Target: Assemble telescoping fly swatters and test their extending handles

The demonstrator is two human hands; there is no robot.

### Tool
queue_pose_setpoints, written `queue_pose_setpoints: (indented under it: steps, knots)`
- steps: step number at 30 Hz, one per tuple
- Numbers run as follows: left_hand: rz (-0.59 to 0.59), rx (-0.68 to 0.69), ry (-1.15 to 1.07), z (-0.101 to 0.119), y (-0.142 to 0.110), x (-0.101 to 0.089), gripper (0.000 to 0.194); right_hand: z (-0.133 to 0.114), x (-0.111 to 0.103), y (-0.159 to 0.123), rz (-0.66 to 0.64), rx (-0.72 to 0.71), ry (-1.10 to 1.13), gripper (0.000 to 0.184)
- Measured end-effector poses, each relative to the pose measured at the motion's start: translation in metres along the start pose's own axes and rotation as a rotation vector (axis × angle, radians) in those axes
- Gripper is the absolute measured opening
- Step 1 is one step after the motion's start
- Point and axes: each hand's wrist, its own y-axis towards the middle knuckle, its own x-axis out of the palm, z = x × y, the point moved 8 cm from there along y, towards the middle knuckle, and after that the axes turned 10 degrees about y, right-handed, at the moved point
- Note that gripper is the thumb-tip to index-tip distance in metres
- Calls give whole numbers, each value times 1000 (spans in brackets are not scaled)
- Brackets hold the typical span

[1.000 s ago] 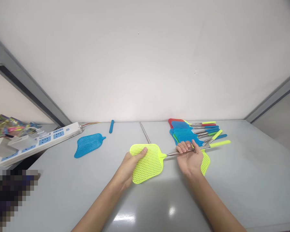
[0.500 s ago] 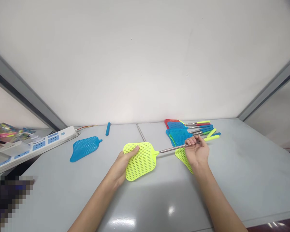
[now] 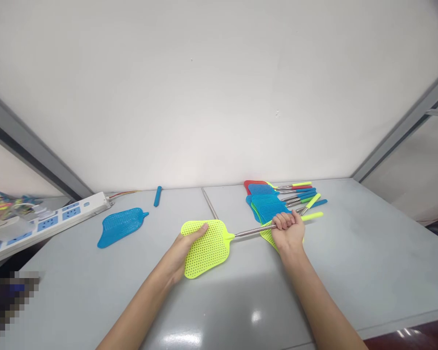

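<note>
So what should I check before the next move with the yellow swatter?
1. Right hand closed around the metal handle: ok.
2. Left hand holding the yellow swatter: ok, thumb lies over the mesh.
3. Second yellow swatter out from under the right hand: not ok, it lies beneath that hand.
4. Held handle apart from that second swatter: cannot tell from this view.
5. Blue swatter away from both hands: ok.
</note>
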Motion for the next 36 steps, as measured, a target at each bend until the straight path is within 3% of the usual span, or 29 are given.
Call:
queue_pose_setpoints:
  steps: [7, 17, 36]
  knots:
    - [-18, -99, -38, -7, 1, 2, 38, 4, -5, -2, 70, 16, 103, 35]
    - [-10, -152, -54, -14, 6, -4, 44, 7, -1, -6, 27, 15, 167, 35]
    - [50, -128, -7, -8, 6, -14, 39, 18, -12, -6, 80, 51, 229, 33]
